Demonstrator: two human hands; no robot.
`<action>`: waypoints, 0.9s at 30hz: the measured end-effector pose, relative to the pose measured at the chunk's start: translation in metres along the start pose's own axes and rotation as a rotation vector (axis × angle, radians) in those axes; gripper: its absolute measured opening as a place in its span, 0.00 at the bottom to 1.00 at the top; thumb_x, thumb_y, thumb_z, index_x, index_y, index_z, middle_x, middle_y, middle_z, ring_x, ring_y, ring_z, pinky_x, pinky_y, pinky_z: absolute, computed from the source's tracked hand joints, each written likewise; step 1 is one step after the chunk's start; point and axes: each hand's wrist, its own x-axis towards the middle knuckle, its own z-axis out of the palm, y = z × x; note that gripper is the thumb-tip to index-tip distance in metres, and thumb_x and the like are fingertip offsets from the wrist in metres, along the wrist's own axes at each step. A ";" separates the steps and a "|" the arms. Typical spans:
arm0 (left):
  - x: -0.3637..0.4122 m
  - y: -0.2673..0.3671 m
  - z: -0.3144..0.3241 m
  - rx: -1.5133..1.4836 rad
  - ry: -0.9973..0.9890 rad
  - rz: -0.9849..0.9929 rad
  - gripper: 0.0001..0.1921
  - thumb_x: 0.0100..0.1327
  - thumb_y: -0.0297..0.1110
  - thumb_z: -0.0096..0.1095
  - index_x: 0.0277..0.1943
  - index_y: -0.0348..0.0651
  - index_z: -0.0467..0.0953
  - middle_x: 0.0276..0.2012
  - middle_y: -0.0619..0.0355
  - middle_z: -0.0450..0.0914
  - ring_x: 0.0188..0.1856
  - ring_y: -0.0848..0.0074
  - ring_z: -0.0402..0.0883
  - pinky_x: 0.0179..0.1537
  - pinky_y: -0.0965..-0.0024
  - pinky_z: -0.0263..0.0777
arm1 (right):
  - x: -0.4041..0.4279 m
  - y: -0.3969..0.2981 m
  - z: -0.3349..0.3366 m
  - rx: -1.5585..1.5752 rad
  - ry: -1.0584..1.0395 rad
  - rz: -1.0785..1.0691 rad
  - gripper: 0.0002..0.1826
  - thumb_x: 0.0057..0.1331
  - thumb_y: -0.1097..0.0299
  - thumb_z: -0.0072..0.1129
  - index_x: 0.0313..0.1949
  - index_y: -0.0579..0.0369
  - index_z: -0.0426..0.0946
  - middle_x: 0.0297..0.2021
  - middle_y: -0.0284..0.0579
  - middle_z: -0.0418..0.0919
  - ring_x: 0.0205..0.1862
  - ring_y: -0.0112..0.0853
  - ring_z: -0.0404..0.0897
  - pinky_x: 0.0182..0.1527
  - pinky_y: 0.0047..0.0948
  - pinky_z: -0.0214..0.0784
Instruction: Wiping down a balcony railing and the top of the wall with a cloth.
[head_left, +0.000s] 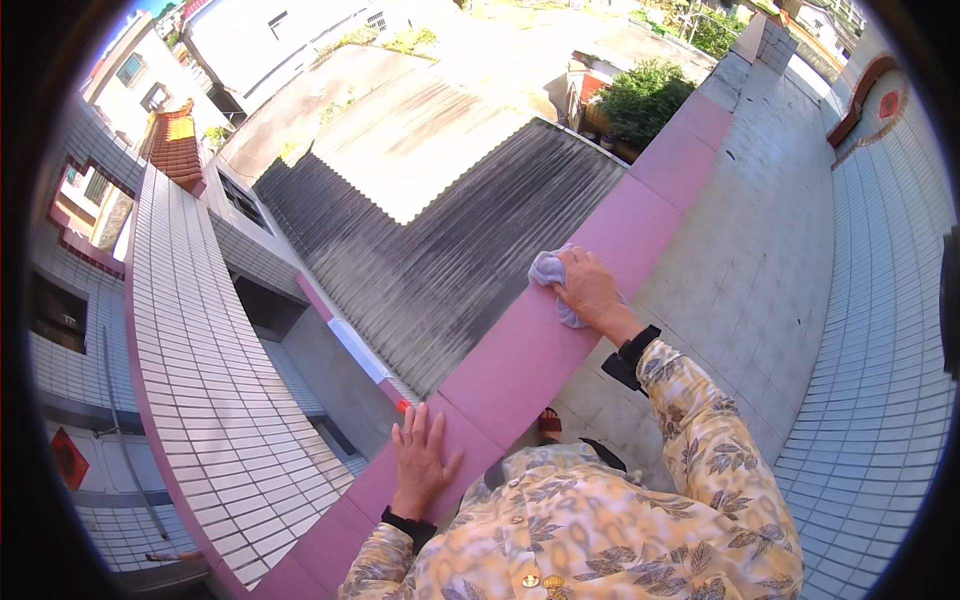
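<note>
A long ledge of pink tiles (510, 367) runs diagonally in front of my body. My right hand (592, 289) grips a crumpled lavender cloth (549, 268) and presses it onto the ledge's top, farther along to the upper right. Part of the cloth hangs out below the palm, toward the walkway side. My left hand (422, 457) rests flat on the same ledge, nearer the bottom, with its fingers apart and nothing in it. Black bands circle both wrists.
Beyond the ledge lies a lower corrugated roof (450, 255); a white-tiled wall (217, 352) drops away at left. A tiled walkway floor (735, 270) extends at right, bounded by a curved-looking tiled house wall (870, 300). A green bush (646, 101) stands past the roof.
</note>
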 end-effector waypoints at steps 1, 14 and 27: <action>-0.001 -0.001 0.000 -0.010 0.011 -0.005 0.38 0.63 0.52 0.68 0.72 0.44 0.67 0.77 0.42 0.57 0.80 0.46 0.52 0.74 0.32 0.43 | 0.002 -0.002 0.001 -0.019 -0.015 -0.018 0.27 0.56 0.59 0.75 0.53 0.51 0.73 0.48 0.43 0.77 0.49 0.44 0.79 0.50 0.43 0.77; -0.002 0.001 -0.005 -0.052 0.148 -0.012 0.31 0.62 0.45 0.67 0.68 0.45 0.74 0.74 0.45 0.65 0.77 0.49 0.61 0.74 0.41 0.51 | 0.067 0.057 0.016 0.022 0.123 0.118 0.25 0.61 0.56 0.72 0.53 0.48 0.73 0.48 0.45 0.77 0.51 0.47 0.80 0.50 0.46 0.77; -0.002 0.000 -0.003 -0.061 0.183 -0.017 0.30 0.59 0.43 0.70 0.65 0.44 0.76 0.72 0.45 0.69 0.75 0.48 0.64 0.73 0.42 0.54 | 0.002 0.037 0.002 0.013 0.153 0.150 0.27 0.59 0.57 0.74 0.53 0.52 0.72 0.46 0.47 0.75 0.49 0.48 0.77 0.50 0.46 0.74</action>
